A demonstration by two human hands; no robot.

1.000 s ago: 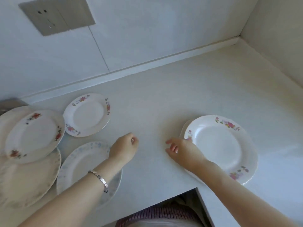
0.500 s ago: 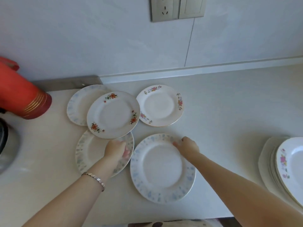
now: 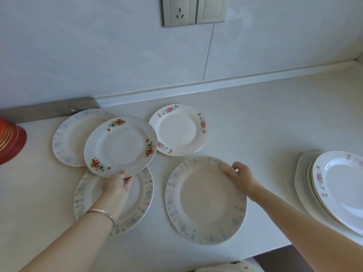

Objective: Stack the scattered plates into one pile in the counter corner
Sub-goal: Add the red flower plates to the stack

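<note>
**Both hands on plates, pile waiting at the right**

At the counter's [image 3: 265,114] left edge stands a red object with gold bands [image 3: 10,143], cut off by the frame. Behind it a metal strip [image 3: 49,109] runs along the back edge.

Next comes a cluster of 3 plates. A blue-patterned plate [image 3: 67,138] lies flat near the back edge. The red-flower plate [image 3: 119,145] overlaps its right side and also overhangs a second blue-patterned plate [image 3: 145,193], which lies nearer the front edge. The left hand [image 3: 115,185], with a bracelet [image 3: 100,212] on its wrist, pinches the near rim of the red-flower plate: the thumb lies on top and the fingers curl beneath. The forearm crosses the second blue-patterned plate.

A pink-flower plate [image 3: 177,130] lies flat toward the back, just beside the red-flower plate.

Near the front edge at the middle is the large blue-patterned plate [image 3: 202,203]. The right hand [image 3: 240,177] grips its far right rim, fingers curled over the top. Whether the plate has left the counter, I cannot tell.

Well to the right, close to the counter's front edge, sits the pile of plates [image 3: 305,185], topped by a white plate with pink flowers [image 3: 341,181] and partly out of frame. The counter's back right corner lies beyond it, well apart.

On the wall above are a socket [image 3: 178,11] and a switch [image 3: 211,9].
</note>
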